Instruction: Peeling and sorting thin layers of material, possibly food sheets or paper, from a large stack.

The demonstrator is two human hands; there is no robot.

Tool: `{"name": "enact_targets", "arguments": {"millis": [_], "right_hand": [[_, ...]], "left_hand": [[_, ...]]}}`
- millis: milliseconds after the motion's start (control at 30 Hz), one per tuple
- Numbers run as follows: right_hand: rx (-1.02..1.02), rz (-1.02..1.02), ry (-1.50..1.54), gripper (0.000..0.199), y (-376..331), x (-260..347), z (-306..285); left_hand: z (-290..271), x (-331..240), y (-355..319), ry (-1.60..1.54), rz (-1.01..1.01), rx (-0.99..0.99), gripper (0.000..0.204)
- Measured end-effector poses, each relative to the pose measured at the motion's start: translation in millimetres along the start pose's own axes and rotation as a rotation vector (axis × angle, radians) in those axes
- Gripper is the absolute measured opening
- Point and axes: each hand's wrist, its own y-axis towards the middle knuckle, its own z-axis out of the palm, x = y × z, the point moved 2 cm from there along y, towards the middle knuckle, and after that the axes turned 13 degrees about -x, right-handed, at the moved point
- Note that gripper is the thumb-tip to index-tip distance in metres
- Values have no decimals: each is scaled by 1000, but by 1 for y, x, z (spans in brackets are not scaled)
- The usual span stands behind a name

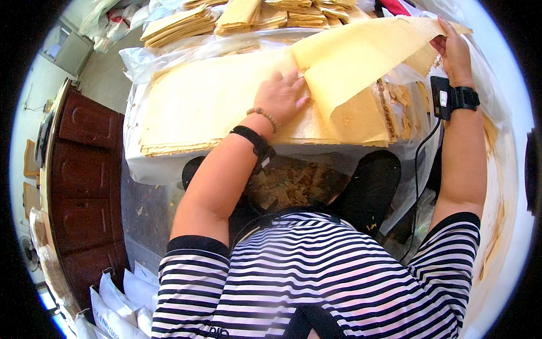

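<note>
A wide stack of thin, yellowish, fabric-like sheets [197, 107] lies in front of me on clear plastic. My left hand [282, 96] rests on top of it with the fingers stretched out, slightly blurred. At the far right my right hand [453, 51] pinches the edge of one thin yellow sheet [361, 59]. That sheet is lifted and folded back from the stack's right part, its near corner hanging over the stack. Some of my right fingers are hidden behind the sheet.
Folded bundles of similar sheets [240, 16] are piled at the back. Plastic film [138, 59] surrounds the stack, with torn scraps [401, 101] at its right end. A dark red wooden cabinet [90, 164] stands left, white sacks [121, 299] below it. Fragments [299, 181] lie between my knees.
</note>
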Motion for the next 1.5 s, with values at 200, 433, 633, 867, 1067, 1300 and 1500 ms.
{"name": "enact_targets", "arguments": {"millis": [200, 433, 633, 867, 1067, 1300, 1500], "right_hand": [[83, -62, 44, 29, -3, 18, 22], [174, -162, 101, 35, -46, 60, 68], [46, -575, 46, 28, -61, 46, 72], [-37, -7, 231, 31, -20, 25, 38], [-112, -97, 325, 30, -12, 23, 14], [-183, -771, -848, 50, -46, 55, -27], [-266, -876, -930, 57, -2, 53, -105]], "left_hand": [[-2, 12, 11, -170, -287, -78, 40], [11, 19, 37, -259, -433, 26, 26], [15, 24, 30, -294, -484, -35, 26], [24, 34, 57, -359, -396, 148, 26], [30, 45, 43, -549, -510, 40, 27], [32, 45, 37, -753, -449, -9, 34], [34, 41, 34, -399, -300, -65, 34]]}}
